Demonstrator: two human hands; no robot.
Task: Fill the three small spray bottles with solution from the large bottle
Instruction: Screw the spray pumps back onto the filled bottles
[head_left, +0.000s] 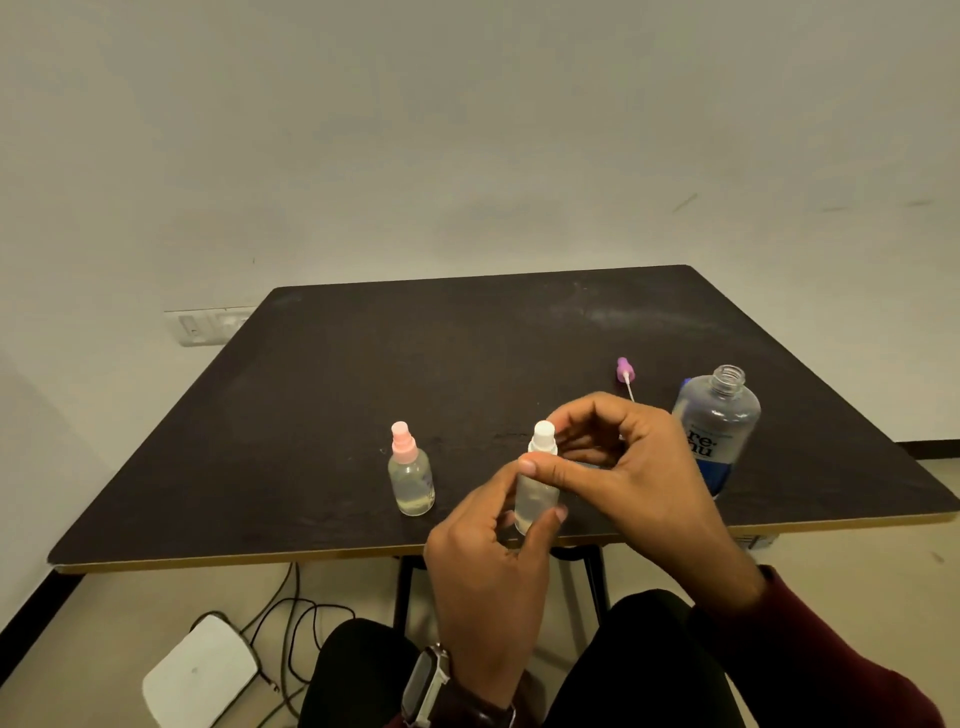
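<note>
My left hand (488, 545) grips the clear body of a small spray bottle with a white sprayer top (537, 493), held upright above the table's front edge. My right hand (623, 467) has its thumb and fingers closed around that white top. A second small spray bottle with a pink top (410, 475) stands upright to the left, with clear liquid inside. The large bottle (719, 426), uncapped, clear above a blue label, stands to the right, partly behind my right hand. A purple sprayer head with its white tube (625, 373) lies loose on the table. The third small bottle is hidden.
The dark table (363, 374) stands against a pale wall, its front edge close to my knees. Under it on the floor lie a white box (200, 670) and black cables (291, 618). A watch sits on my left wrist.
</note>
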